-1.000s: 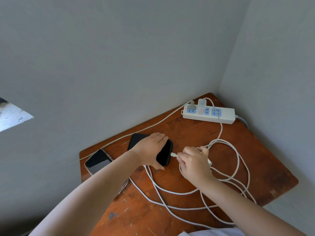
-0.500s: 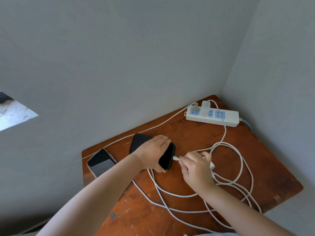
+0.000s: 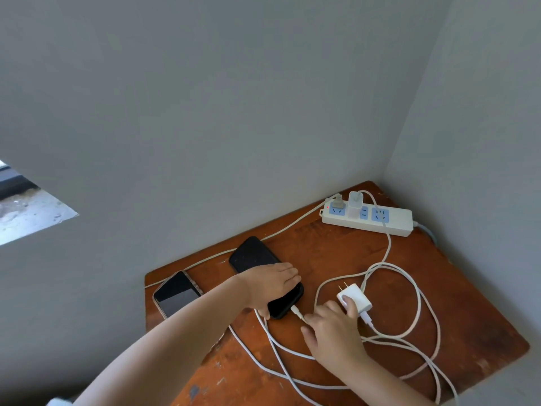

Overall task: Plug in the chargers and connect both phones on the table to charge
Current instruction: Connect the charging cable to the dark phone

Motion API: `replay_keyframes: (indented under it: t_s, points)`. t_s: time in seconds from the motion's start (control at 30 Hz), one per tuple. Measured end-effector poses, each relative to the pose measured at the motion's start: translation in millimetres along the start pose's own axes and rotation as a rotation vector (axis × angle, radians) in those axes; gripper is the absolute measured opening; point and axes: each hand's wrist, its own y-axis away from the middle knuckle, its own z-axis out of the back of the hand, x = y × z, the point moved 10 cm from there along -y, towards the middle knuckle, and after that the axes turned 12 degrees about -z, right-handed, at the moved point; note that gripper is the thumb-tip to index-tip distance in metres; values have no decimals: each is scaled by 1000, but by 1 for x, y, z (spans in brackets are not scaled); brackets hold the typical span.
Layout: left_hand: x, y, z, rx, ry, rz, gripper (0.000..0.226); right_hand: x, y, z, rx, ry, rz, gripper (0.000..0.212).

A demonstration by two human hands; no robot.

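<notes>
A black phone [image 3: 254, 255] lies face up on the wooden table [image 3: 468, 317]. My left hand [image 3: 270, 284] presses over its near end and grips it. A white cable connector [image 3: 297, 312] sits in the phone's bottom port. My right hand [image 3: 332, 332] is just right of that connector with fingers apart, and one fingertip touches a loose white charger [image 3: 358, 301] whose prongs point up-left. A second phone [image 3: 175, 294] with a dark screen lies at the table's left edge. The white power strip [image 3: 393, 222] at the back holds a white charger [image 3: 355, 204] and a grey plug [image 3: 337, 202].
Long white cables [image 3: 421, 317] loop over the table's middle and right, and run under my right wrist. Another cable [image 3: 292, 225] runs along the back edge toward the left. Grey walls close in behind and to the right of the corner table.
My right hand has let go of the cable connector, which now sits in the black phone, and has moved right to the loose charger. My left hand stays on the phone.
</notes>
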Motion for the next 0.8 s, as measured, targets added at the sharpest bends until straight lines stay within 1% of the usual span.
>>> replay_keyframes:
  t_s: [0.2,0.33,0.43,0.57,0.67,0.73,0.8]
  points:
    - [-5,-3,-3,101,-74,-80,93,-22,-6,8,-70,25,-22,25]
    - [-14,-6,0,124,-97,-117,91,-26,-12,0,-42,129,-40,34]
    - [-23,-9,0,123,-107,-152,87,-28,-12,-6,-22,177,-45,36]
    - [-23,-8,0,86,-50,-134,77,-29,-12,-9,-40,186,-22,37]
    - [-22,-7,2,35,-7,-106,74,-29,-12,-10,-65,168,-7,36]
    - [-19,-2,1,-8,-12,-75,79,-30,-12,-10,-84,145,5,37]
    - [-11,7,-2,-94,42,-2,87,-33,-12,-9,-97,115,8,39]
